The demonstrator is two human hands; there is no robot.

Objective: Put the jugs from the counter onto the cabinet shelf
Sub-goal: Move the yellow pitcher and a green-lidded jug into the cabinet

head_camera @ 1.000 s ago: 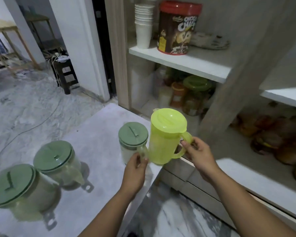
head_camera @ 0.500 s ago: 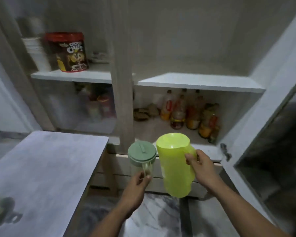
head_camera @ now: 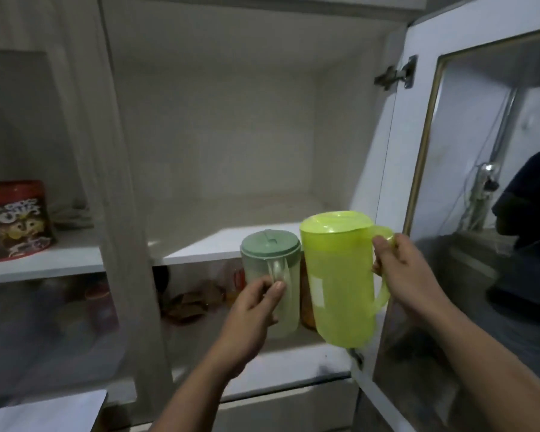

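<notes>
Left of the cabinet shelf (head_camera: 219, 244), behind glass, stands a red-lidded cereal tub (head_camera: 14, 221); its label is too blurred to read for sure. Your left hand (head_camera: 253, 310) grips the handle of the pale jug with the green lid (head_camera: 270, 275), and your right hand (head_camera: 402, 272) grasps the handle of the lime jug (head_camera: 340, 275). Both are held up in front of the shelf's edge, hiding the dim jars below. The glass door (head_camera: 480, 213) stands open to the right of the shelf.

At your nine o'clock, the red-lidded cereal tub (head_camera: 13, 221) on the left shelf (head_camera: 60, 260) reads "Choco", blurred; no other text is legible to you.
</notes>
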